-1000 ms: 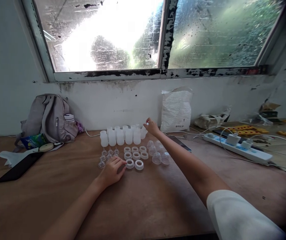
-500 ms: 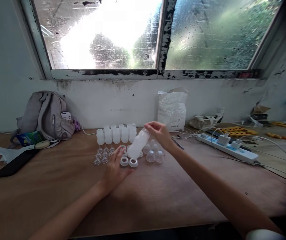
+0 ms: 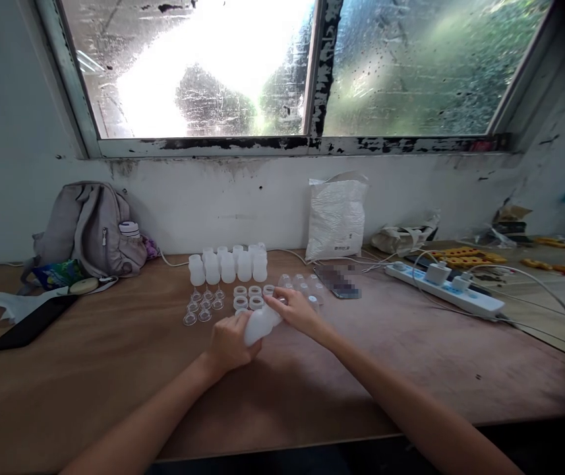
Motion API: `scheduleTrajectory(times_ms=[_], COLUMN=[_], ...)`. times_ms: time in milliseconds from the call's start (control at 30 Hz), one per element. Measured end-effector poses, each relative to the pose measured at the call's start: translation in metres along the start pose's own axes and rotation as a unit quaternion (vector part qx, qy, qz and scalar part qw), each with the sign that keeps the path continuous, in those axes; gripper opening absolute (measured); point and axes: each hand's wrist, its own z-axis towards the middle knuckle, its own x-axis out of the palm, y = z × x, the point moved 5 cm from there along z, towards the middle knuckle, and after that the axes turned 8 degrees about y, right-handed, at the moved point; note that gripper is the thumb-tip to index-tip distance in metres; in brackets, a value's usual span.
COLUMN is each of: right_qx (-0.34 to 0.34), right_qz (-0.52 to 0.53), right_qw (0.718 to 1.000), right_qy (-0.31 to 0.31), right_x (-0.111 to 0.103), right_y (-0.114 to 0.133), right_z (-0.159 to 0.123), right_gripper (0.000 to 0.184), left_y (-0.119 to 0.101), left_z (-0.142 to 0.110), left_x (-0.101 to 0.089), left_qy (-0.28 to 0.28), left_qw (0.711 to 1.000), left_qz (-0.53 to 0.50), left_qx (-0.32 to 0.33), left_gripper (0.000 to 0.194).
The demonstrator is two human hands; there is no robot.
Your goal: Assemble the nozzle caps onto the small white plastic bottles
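one white bottle (image 3: 261, 326), gripped at both ends

your left hand (image 3: 233, 342) is wrapped round the lower end of the bottle, and your right hand (image 3: 298, 310) grips the upper end, its fingers hiding the top. the bottle is tilted, upper end to the right, over the brown table (image 3: 312, 389), just in front of the white rings (image 3: 240, 303). left of the rings sit small clear nipple-shaped pieces (image 3: 204, 315); to their right, partly hidden by your right hand, are clear domed cups (image 3: 302, 282). behind the rings, more white bottles (image 3: 227, 267) stand upright in rows near the wall (image 3: 242, 211).
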Motion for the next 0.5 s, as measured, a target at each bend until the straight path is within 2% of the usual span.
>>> scheduleTrajectory(times_ms=[100, 233, 367, 500], right_qx=[-0.002, 0.022, -0.03, -0.086], right_qz=[-0.023, -0.087, -0.127, -0.175], right_qw=[0.999, 0.995, 0.991, 0.98], right_qy=[-0.037, -0.039, -0.038, -0.03], right_x=[0.0, 0.004, 0.01, 0.015], right_y=[0.004, 0.002, 0.005, 0.011], right_z=[-0.005, -0.01, -0.016, -0.023], right_gripper=[0.032, 0.037, 0.033, 0.031], left_y=[0.003, 0.005, 0.007, 0.006], left_z=[0.0, 0.001, -0.001, -0.002], left_x=[-0.005, -0.004, -0.002, -0.002], left_qy=[-0.023, -0.027, -0.011, 0.035], left_qw=[0.997, 0.993, 0.998, 0.999], left_qz=[0.075, 0.112, 0.054, -0.016], left_qx=[0.029, 0.02, 0.01, 0.024], left_gripper=[0.04, 0.043, 0.039, 0.04])
